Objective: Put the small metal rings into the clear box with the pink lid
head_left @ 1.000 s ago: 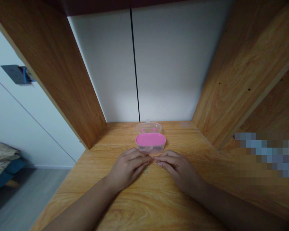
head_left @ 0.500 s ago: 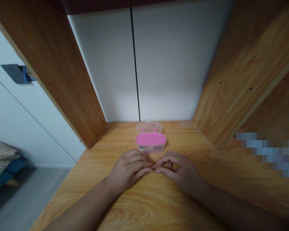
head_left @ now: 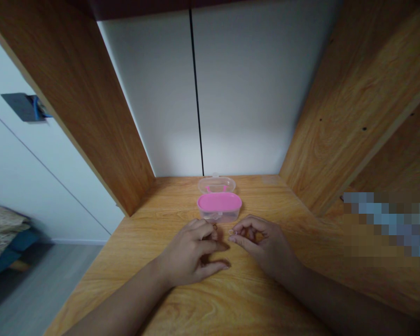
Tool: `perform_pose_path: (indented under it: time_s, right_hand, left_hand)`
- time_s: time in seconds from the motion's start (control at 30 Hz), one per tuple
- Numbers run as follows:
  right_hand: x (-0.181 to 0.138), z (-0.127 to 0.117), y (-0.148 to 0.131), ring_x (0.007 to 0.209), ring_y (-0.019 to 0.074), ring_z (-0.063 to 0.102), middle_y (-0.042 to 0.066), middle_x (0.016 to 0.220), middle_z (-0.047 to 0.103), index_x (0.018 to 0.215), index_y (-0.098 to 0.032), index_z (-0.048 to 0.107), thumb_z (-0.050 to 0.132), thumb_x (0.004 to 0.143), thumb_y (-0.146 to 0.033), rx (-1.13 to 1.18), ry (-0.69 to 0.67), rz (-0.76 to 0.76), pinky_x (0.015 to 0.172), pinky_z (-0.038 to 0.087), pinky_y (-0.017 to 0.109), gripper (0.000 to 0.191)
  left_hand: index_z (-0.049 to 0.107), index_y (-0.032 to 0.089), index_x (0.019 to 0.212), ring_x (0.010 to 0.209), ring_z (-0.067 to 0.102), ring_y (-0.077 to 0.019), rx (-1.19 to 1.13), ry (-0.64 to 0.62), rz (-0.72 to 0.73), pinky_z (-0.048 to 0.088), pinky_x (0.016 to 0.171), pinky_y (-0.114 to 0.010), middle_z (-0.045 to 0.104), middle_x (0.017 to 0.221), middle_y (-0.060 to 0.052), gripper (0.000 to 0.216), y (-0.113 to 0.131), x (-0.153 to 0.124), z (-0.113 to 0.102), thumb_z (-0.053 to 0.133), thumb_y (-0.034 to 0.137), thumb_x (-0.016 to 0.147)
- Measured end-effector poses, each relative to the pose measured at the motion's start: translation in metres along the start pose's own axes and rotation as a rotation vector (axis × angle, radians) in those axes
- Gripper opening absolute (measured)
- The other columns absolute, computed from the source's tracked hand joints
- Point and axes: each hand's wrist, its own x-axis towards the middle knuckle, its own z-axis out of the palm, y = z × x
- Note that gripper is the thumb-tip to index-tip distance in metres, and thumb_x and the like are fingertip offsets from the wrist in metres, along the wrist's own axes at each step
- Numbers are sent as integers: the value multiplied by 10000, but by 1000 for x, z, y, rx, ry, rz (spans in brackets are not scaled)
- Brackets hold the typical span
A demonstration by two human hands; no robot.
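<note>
A small clear plastic box [head_left: 219, 210] with a pink inside and an open clear lid stands on the wooden desk [head_left: 231, 289], just beyond my fingers. My right hand [head_left: 261, 245] pinches a tiny ring-like item [head_left: 231, 232] between thumb and forefinger, right in front of the box. Resting on the desk, my left hand [head_left: 192, 254] has its fingers curled and its fingertips on another tiny ring [head_left: 214, 227]; whether it grips that ring is unclear.
Wooden side panels [head_left: 91, 116] rise left and right of the desk, and a white back wall [head_left: 210, 93] closes the far end. A blurred patch [head_left: 388, 228] lies at the right. To the left the desk edge drops to grey floor.
My hands have moved apart. The right hand has lifted a tiny ring toward the box; the left hand has shifted, its fingers now over the other small ring.
</note>
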Motion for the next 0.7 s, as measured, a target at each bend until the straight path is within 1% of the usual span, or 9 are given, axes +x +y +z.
perform_pose_path:
  time_s: [0.07,0.17,0.27,0.37,0.43,0.5,0.6,0.7]
  right_hand:
    - [0,0,2,573,140,549,-20,655,653,787,-222,724,786,778,-260,11,-3,31,550,418,253,74]
    - [0,1,5,594,149,560,-14,663,650,793,-217,720,777,789,-278,25,-20,38,570,427,262,83]
    - [0,1,6,613,156,568,-3,687,662,804,-216,722,771,797,-290,28,-29,26,580,427,268,89]
    - [0,0,5,599,155,560,-3,680,665,799,-218,726,768,794,-286,19,-29,29,574,420,270,80]
    - [0,-1,3,586,153,553,-5,669,665,789,-218,726,771,784,-284,13,-24,44,567,416,270,80]
    - [0,-1,3,581,153,553,-5,662,667,786,-219,730,771,780,-291,-1,-16,53,569,417,272,83]
    - [-1,-1,2,580,153,564,-5,656,671,788,-220,738,754,795,-302,-20,-12,48,574,426,274,83]
    - [0,-1,2,582,151,577,-8,658,682,803,-228,753,740,809,-299,-35,-13,39,572,439,267,72]
  left_hand:
    - [765,241,966,961,616,-221,-12,-70,-18,460,857,-372,652,957,-60,219,3,0,2,715,439,888]
    - [748,238,873,972,601,-208,-51,-127,-47,441,882,-359,634,930,-42,143,8,2,2,700,368,906]
    - [704,223,865,1002,588,-204,-78,-171,-69,441,903,-342,637,946,-35,85,14,5,1,677,286,916]
    - [641,196,908,973,582,-206,-42,-195,-59,464,891,-343,650,966,-51,87,18,7,1,586,239,960]
    - [598,175,929,918,586,-204,-10,-175,-68,489,851,-340,658,954,-71,112,18,7,2,509,208,989]
    - [578,165,942,853,596,-196,3,-126,-80,509,791,-324,668,928,-81,130,16,6,5,465,186,1003]
    - [588,169,963,799,616,-181,-23,-19,-70,519,728,-293,688,886,-67,101,10,2,8,495,184,1001]
    - [623,186,968,821,649,-164,-98,106,-56,527,741,-269,715,887,-46,70,3,-2,8,557,168,983]
